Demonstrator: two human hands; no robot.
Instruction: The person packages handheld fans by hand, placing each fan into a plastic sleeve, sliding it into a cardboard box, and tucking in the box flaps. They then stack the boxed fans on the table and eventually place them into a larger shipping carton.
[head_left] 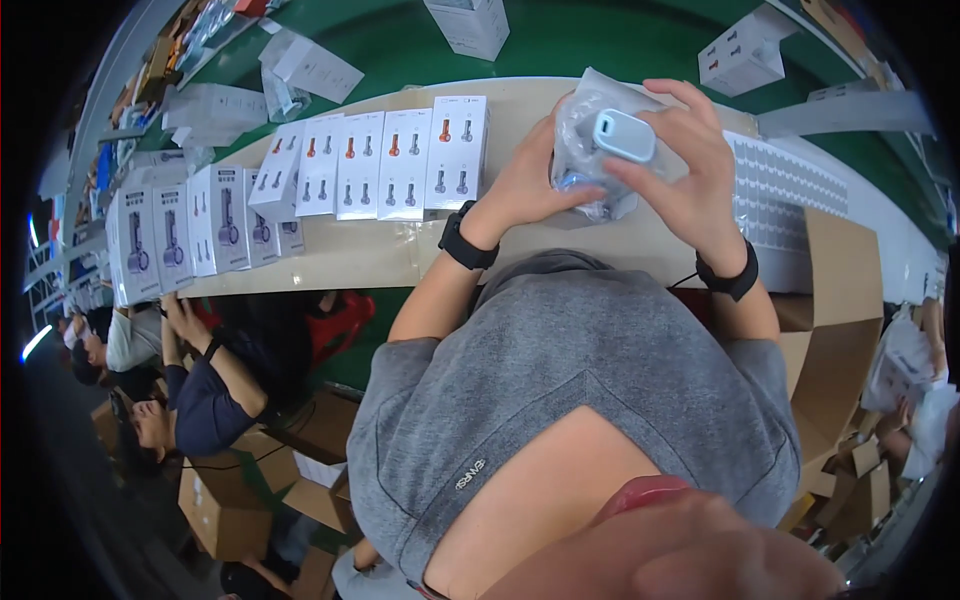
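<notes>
A small light blue device (625, 137) with rounded corners and a dark slot in its end stands out of a clear plastic bag (575, 135). The bag is crumpled and partly hidden by fingers. From the left, my left hand (530, 180) is closed around the bag's side. My right hand (698, 165) grips the device between thumb and fingers, with its index finger raised. Both hands are above the pale table (460, 240). Left of them, a row of white printed boxes (405, 165) with fan-like pictures stands upright.
More white boxes (170, 240) stand at the table's left end, near a co-worker (215, 375). Across the green surface (400, 45) beyond lie several white cartons (318, 68). To my right are a grey patterned sheet (785, 190) and an open cardboard box (845, 270).
</notes>
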